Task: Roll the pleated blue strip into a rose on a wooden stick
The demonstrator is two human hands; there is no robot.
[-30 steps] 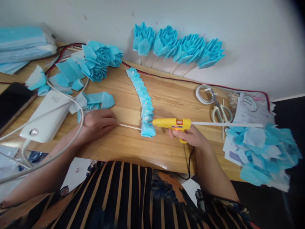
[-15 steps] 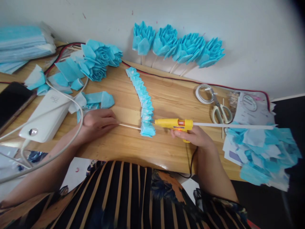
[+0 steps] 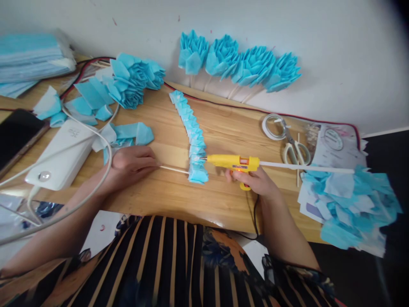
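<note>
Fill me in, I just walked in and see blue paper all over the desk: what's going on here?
A person is gluing folded blue paper. The right hand holds a yellow glue gun with its tip at the near end of a strip of folded blue petals lying on the wooden table. The left hand pins down a thin wooden stick that runs under that end of the strip. Four finished blue paper flowers lean against the wall, and scissors lie to the right.

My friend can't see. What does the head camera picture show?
The right hand holds a yellow glue gun with its tip at a strip of folded blue paper, while the left hand holds a thin stick on the wooden table.
</note>
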